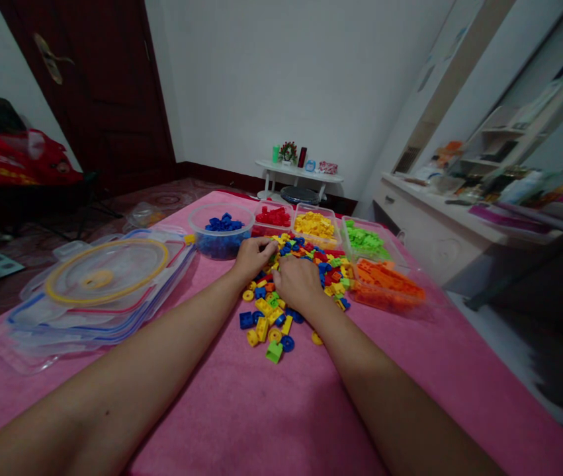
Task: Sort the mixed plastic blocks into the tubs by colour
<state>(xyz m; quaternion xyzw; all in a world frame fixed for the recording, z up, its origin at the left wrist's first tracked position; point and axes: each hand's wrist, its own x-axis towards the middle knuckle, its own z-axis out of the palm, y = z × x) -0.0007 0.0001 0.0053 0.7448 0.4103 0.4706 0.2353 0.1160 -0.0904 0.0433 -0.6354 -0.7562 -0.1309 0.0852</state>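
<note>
A heap of mixed toy building bricks (271, 311) in yellow, blue, red, green and orange lies mid-table, with small wheels among them. At the heap's left edge is my left hand (254, 256), its thumb and fingers bent together; whatever they hold is too small to make out. My right hand (300, 283) reaches into the middle of the heap with curled fingers, and its fingertips are partly hidden. Around the back stand a round tub of blue bricks (223, 223), boxes of red bricks (273, 216), yellow bricks (315, 225) and green bricks (363, 239), and a box of orange bricks (389, 283) at right.
Clear lids (107, 277) with coloured seals are stacked on the left of the pink-covered table (261, 410). Beyond it, a low white stand (301, 172) is by the wall. A cluttered white desk (425, 198) is on the right, a dark door (92, 86) at left.
</note>
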